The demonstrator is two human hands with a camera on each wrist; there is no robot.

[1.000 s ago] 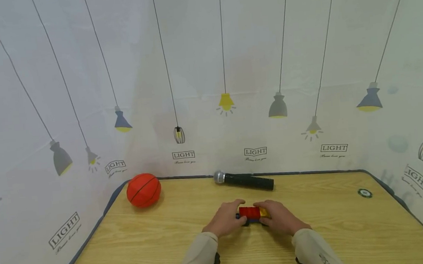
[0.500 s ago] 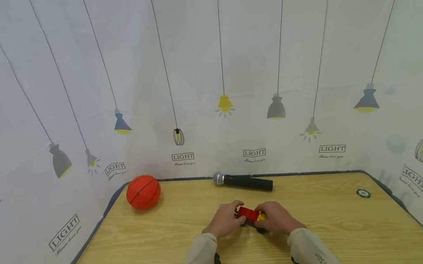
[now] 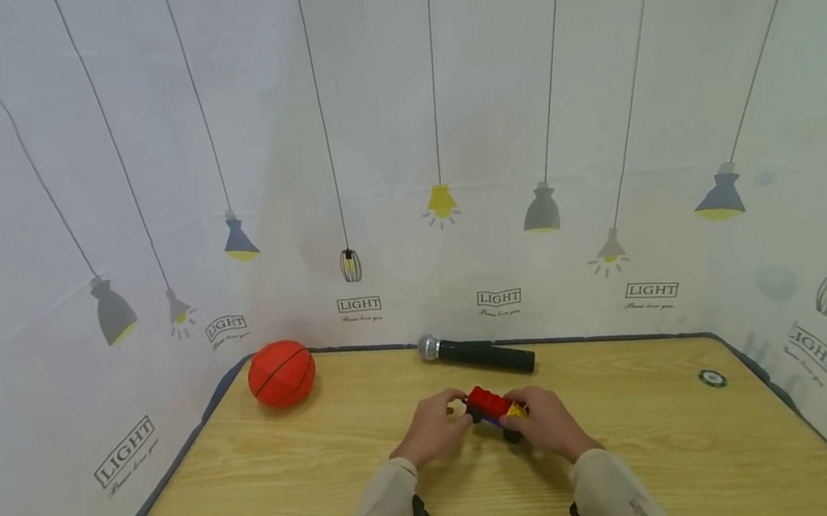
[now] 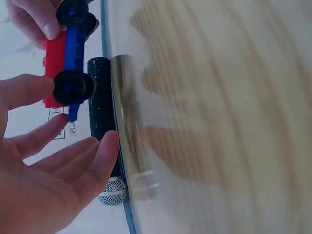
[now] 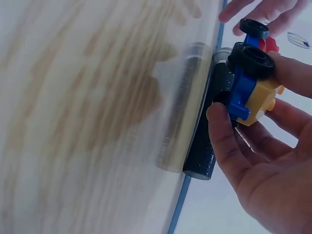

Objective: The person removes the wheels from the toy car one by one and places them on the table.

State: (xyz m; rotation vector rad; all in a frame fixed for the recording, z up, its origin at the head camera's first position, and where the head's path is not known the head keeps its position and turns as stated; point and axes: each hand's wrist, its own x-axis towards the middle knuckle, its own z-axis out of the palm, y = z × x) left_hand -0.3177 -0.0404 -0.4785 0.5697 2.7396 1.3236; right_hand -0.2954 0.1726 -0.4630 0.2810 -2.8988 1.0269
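A small toy truck [image 3: 488, 402] with a red body, yellow front, blue chassis and black wheels is held between the hands above the table. My right hand [image 3: 552, 424] grips its yellow front end [image 5: 261, 100] between thumb and fingers. At the red rear end, my left hand [image 3: 434, 428] has its thumb and a fingertip right at the truck, the other fingers spread loosely. The left wrist view shows the truck's blue underside [image 4: 74, 53] and wheels. The truck slants, its red end farther from me than its yellow end.
A black microphone [image 3: 487, 355] with a silver head lies near the back edge of the wooden table [image 3: 293, 486]. To the far left sits a red ball [image 3: 282, 374] with black lines. A round dark-rimmed chip [image 3: 712, 379] lies at the right. A lamp-printed curtain [image 3: 374, 131] surrounds the table.
The toy truck has turned from lying level across to slanting, and has come up and slightly away from me. My left fingers have loosened at its rear; the right hand keeps its hold.
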